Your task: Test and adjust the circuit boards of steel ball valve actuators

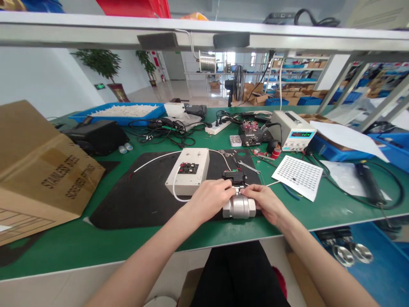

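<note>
A metal ball valve [240, 207] lies on the black mat in front of me, with a black actuator [234, 176] joined at its far side. My left hand [215, 194] rests on the near left of the joint, its fingers curled against it. From the right, my right hand [263, 199] pinches at the neck between valve and actuator. What the fingertips hold there is too small to make out. Left of the valve stands a beige control box [189, 170] with small switches on top and white cables. A wrench [248, 166] lies beyond the actuator.
A cardboard box [44, 170] stands at the left. Behind are a blue tray [118, 113], tangled black cables [169, 132], a power strip [218, 126] and a power supply [293, 130]. A sheet of labels [298, 176] and a black-handled tool [370, 183] lie at the right.
</note>
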Tool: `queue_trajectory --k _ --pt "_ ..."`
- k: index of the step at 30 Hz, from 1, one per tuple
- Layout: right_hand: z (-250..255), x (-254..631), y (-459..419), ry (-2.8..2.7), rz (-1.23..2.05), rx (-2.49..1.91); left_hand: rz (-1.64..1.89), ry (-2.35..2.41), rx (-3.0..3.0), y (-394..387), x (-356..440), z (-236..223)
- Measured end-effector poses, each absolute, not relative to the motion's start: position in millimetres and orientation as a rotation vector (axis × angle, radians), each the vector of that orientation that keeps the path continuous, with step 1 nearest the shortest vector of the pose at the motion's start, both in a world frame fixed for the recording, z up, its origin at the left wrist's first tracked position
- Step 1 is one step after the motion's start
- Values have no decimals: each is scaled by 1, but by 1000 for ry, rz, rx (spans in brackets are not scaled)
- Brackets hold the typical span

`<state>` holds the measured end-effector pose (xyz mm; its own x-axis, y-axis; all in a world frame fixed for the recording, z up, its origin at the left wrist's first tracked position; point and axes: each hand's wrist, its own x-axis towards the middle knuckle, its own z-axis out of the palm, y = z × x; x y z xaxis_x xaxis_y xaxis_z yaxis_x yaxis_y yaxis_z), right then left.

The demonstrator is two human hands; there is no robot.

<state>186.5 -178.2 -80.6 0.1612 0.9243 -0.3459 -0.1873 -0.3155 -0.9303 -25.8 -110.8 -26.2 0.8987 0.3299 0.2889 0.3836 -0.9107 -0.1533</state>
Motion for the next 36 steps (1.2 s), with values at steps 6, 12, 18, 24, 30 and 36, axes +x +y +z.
queue_trajectory --k 6,12,18,24,30,36 --pt "-82 184 -181 -760 1362 -1407 -394 -302 -2806 -102 -30 -28" --pt "-82 182 -181 -757 1358 -1420 -467 -161 -2765 -93 -31 -34" --pt "-84 181 -181 -754 1334 -1427 -528 -104 -2764 -88 -30 -36" --pt "-85 181 -182 -758 1337 -1412 -555 -109 -2800 -86 -31 -37" --pt "-83 179 -183 -758 1329 -1386 -638 -165 -2839 -87 -33 -39" --pt "-79 178 -184 -743 1343 -1393 -716 -183 -2820 -86 -34 -45"
